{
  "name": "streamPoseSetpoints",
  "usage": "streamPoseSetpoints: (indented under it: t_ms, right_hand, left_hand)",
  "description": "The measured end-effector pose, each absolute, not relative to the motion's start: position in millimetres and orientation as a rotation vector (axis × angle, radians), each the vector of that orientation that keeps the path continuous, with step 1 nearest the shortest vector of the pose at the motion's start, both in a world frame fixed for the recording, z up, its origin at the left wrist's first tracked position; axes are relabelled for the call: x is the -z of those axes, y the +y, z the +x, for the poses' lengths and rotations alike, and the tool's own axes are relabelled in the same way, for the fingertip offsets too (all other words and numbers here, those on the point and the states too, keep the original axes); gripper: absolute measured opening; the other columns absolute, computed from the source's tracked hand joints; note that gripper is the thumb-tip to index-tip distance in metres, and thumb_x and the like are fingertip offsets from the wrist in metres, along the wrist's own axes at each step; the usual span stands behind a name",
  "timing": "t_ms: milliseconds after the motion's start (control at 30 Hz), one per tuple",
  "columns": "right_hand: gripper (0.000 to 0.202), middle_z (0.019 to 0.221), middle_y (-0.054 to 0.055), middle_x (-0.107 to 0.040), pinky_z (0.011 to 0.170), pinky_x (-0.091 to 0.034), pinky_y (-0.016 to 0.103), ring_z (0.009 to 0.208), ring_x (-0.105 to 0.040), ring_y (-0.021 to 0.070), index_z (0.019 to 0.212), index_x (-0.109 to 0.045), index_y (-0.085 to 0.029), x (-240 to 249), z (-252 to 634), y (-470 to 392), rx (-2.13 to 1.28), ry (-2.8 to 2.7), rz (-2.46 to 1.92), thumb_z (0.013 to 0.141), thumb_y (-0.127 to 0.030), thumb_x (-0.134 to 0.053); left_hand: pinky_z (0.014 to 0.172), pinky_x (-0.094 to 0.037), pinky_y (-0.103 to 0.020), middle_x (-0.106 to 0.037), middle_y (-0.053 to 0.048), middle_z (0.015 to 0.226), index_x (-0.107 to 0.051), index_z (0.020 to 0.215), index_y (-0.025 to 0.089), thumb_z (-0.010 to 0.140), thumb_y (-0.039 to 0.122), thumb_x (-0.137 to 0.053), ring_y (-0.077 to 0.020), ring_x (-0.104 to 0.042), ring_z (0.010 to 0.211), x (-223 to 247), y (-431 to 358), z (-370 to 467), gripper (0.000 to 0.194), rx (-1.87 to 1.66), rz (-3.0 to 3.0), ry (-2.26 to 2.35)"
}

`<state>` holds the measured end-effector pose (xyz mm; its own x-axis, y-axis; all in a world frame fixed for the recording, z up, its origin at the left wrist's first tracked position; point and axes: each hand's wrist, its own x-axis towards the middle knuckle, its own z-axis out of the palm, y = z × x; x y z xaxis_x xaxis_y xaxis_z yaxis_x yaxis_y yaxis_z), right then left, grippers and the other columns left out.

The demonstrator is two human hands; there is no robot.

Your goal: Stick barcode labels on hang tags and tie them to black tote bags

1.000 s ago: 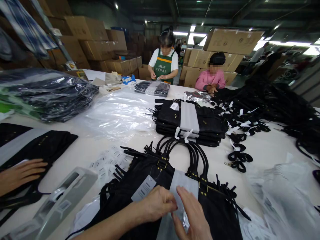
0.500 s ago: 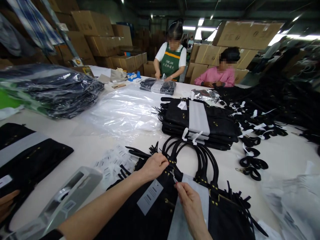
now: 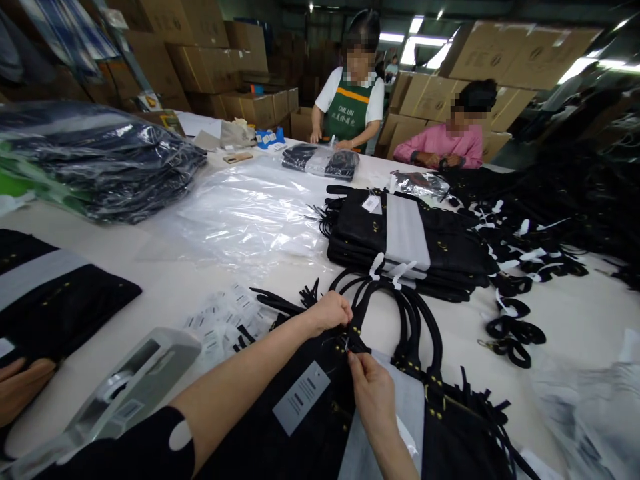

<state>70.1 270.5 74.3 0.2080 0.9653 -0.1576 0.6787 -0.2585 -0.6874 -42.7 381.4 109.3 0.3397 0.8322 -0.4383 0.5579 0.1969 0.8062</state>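
A black fringed handbag [image 3: 320,427] lies on the white table [image 3: 155,293] right in front of me, its looped handles [image 3: 415,320] pointing away. A grey hang tag [image 3: 301,397] rests on its front, beside a pale wrap band [image 3: 405,413]. My left hand [image 3: 327,312] is closed on the base of the left handle. My right hand [image 3: 371,393] pinches a thin string or tag loop at that same handle base. The two hands nearly touch there.
A stack of black bags [image 3: 410,243] sits behind the handles. Loose black straps [image 3: 515,327] lie at right, clear plastic bags [image 3: 250,213] and small labels [image 3: 220,320] at centre-left, a grey tape dispenser [image 3: 120,393] near left. Another person's hand [image 3: 23,390] rests on a black bag [image 3: 55,300]. Two workers stand at the far side.
Both my hands moved up from the bag's wrap band to the handle base. The left hand went from the band to gripping the handle. The other person's hand drew back at left.
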Motion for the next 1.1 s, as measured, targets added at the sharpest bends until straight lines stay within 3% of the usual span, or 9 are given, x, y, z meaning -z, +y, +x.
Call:
streamPoseSetpoints:
  t_ms: [200,400,733,1100]
  right_hand:
    - [0.043,0.056,0.004,-0.062,0.049,-0.034,0.027,0.053,-0.056,0.0192,0.067,-0.058,-0.022,-72.5,61.6,275.3,-0.681,-1.498,-2.105,0.083,-0.048,-0.028]
    - [0.041,0.062,0.008,-0.065,0.048,-0.029,0.028,0.055,-0.058,0.0231,0.071,-0.057,-0.022,-72.5,53.1,273.7,-0.59,-1.494,-2.256,0.084,-0.047,-0.027]
    - [0.036,0.061,0.007,-0.064,0.047,-0.027,0.026,0.052,-0.057,0.0205,0.076,-0.055,-0.021,-65.6,43.0,270.5,-0.543,-1.437,-2.391,0.086,-0.039,-0.026]
    - [0.036,0.064,0.009,-0.064,0.049,-0.03,0.028,0.058,-0.059,0.0234,0.074,-0.053,-0.02,-71.8,48.2,270.4,-0.634,-1.493,-2.307,0.086,-0.038,-0.023]
  left_hand:
    - [0.047,-0.04,-0.016,-0.051,0.005,0.045,-0.065,0.063,0.011,0.054,0.0,-0.049,-0.0081,-0.051,0.046,-115.4,388.9,-46.1,0.021,-0.157,1.433,1.117]
    - [0.044,-0.036,-0.015,-0.05,0.007,0.039,-0.068,0.057,0.015,0.052,-0.001,-0.052,-0.007,-0.046,0.042,-116.9,397.3,-45.8,0.023,0.046,1.56,0.965]
    - [0.039,-0.034,-0.017,-0.044,0.008,0.032,-0.067,0.052,0.016,0.048,-0.001,-0.055,-0.0076,-0.04,0.036,-118.0,409.8,-30.6,0.021,0.383,1.755,0.837]
    - [0.048,-0.03,-0.023,-0.039,0.006,0.035,-0.058,0.045,0.015,0.051,0.001,-0.054,-0.011,-0.038,0.044,-116.6,401.1,-32.7,0.016,0.243,1.942,0.888]
